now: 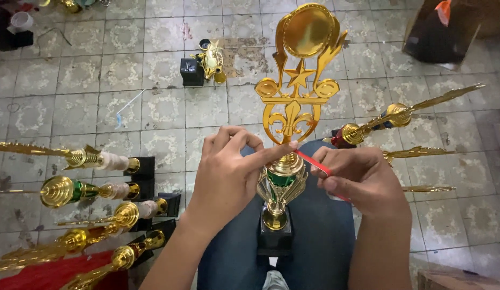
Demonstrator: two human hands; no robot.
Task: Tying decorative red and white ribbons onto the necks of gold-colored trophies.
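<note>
Red strip (313,162) far end hidden under right hand (363,180).

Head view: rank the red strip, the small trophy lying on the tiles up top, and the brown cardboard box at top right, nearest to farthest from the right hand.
1. Red strip: pinched in the right hand, running toward the left.
2. Small trophy lying on the tiles: up and left, beyond the upright gold trophy.
3. Brown cardboard box: far top-right corner.
</note>
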